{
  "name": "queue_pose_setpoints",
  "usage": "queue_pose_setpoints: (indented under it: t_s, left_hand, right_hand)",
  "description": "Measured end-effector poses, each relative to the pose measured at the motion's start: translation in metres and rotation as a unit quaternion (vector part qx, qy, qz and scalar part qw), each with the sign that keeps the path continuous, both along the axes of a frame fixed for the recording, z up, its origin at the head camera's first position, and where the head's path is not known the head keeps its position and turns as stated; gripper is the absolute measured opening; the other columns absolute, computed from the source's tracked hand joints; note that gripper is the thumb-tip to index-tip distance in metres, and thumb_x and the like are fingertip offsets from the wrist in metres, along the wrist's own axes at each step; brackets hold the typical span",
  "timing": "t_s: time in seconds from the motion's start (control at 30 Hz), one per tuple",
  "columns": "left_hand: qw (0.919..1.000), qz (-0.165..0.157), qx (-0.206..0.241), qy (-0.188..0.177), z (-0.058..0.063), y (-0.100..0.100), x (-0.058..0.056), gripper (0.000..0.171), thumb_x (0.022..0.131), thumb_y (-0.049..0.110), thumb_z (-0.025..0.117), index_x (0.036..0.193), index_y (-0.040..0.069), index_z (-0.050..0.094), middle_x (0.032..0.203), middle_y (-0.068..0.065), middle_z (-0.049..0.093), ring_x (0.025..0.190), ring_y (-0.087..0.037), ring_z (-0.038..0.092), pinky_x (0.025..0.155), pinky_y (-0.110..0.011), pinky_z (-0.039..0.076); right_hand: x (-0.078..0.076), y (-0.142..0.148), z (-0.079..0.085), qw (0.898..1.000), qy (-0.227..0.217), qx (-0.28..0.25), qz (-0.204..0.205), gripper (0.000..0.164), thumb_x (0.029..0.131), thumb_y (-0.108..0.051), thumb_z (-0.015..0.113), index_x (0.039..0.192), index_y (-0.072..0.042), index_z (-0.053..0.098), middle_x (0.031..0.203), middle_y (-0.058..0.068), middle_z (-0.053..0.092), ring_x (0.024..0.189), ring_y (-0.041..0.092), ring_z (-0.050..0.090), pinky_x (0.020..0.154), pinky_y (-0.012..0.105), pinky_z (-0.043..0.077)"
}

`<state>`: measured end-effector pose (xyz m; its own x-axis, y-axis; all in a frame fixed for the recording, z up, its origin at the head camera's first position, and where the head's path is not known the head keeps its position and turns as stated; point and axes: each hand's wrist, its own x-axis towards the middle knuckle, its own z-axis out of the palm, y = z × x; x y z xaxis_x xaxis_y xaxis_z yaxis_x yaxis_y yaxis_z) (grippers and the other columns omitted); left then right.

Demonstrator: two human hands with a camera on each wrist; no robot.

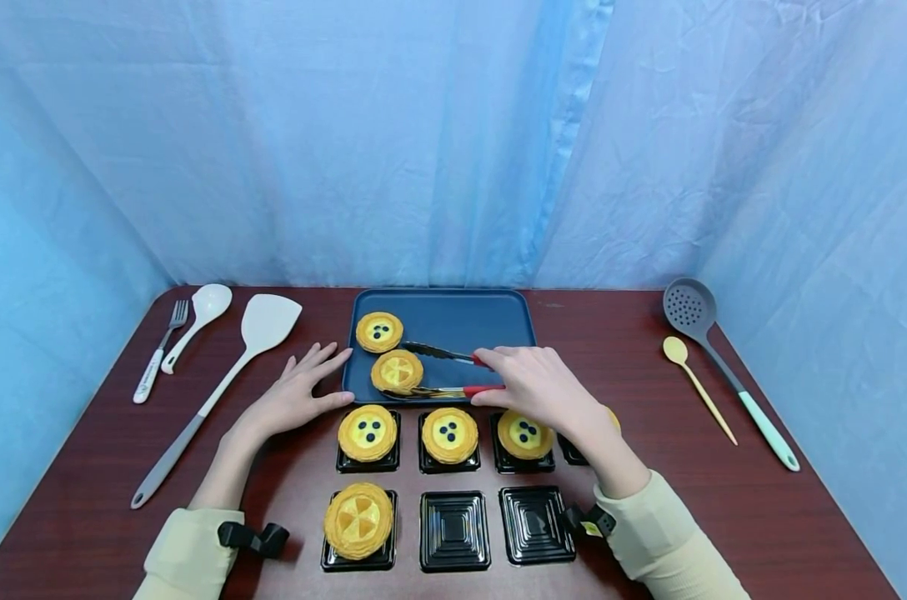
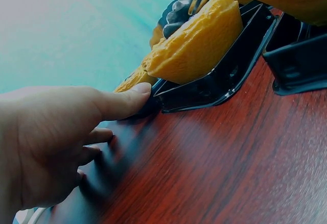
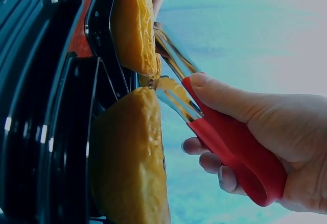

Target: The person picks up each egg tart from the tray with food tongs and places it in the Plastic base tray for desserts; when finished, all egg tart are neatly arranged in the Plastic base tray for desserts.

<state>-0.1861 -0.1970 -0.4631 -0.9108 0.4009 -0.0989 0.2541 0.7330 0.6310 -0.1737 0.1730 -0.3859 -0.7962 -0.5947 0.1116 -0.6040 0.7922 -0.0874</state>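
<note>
My right hand (image 1: 541, 385) holds red-handled metal tongs (image 3: 232, 150) over the blue baking tray (image 1: 468, 321). The spread tong arms lie on either side of a tart with wedge-shaped yellow pieces (image 1: 397, 372), one arm passing along its front edge. Behind it on the tray sits a tart with three dark berries (image 1: 379, 332). My left hand (image 1: 296, 398) is spread flat at the tray's left edge, its thumb (image 2: 125, 101) and a fingertip right at the rim. In front of the tray, berry-topped tarts (image 1: 449, 435) sit on black square plastic bases, the rightmost partly hidden by my right forearm.
Nearer me, a wedge-topped tart (image 1: 359, 522) sits on a black base, beside two bare bases (image 1: 454, 531) (image 1: 536, 525). At left lie a fork (image 1: 161, 354), a white spoon (image 1: 198, 323) and a spatula (image 1: 269, 323). A skimmer (image 1: 690, 307) and a yellow spoon (image 1: 697, 385) lie right.
</note>
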Motion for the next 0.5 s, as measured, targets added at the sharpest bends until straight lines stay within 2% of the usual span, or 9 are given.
queue_pose_setpoints:
  t_s: [0.5]
  left_hand:
    - [1.0000,-0.001,0.006,0.005,-0.0025,-0.0024,-0.0007,0.080,0.097,0.045,0.068,0.162,0.013,0.034,0.170,-0.026,0.020,0.159,-0.050,0.006,0.124,-0.073,-0.002]
  right_hand:
    - [0.0006,-0.0006,-0.0011,1.000,0.003,0.006,0.003,0.051,0.091,-0.049,0.075,0.130,-0.016,0.069,0.104,0.002,0.078,0.075,0.015,0.069,0.054,0.023,0.050]
